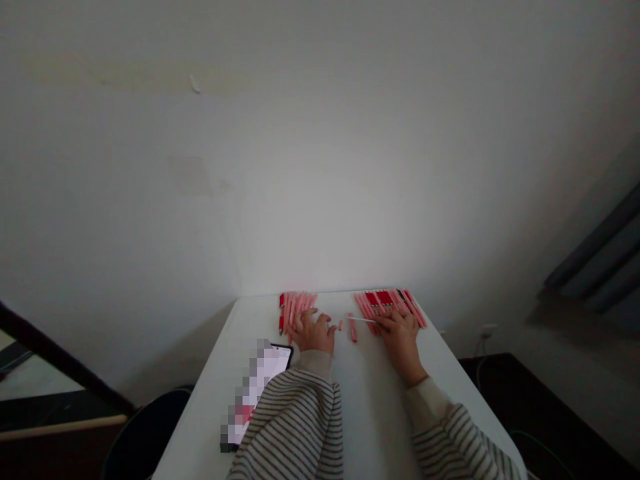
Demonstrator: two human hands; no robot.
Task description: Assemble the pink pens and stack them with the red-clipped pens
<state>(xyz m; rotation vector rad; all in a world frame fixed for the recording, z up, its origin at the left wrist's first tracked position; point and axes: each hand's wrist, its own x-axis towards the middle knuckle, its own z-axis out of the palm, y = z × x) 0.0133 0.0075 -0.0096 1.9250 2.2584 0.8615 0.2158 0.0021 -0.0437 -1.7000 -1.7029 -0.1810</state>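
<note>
Pens (300, 303) lie on the counter (367, 407) in 2 groups, left and right of 1 loose barrel (354, 331). Our right hand (403, 339) has its fingers clamped on the white stick (361, 319); our left hand (316, 333) spreads its apart. We'd best pinch lightly, keeping the stick steady.

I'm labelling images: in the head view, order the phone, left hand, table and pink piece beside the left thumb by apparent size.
1. Table
2. Phone, partly hidden
3. Left hand
4. Pink piece
</note>
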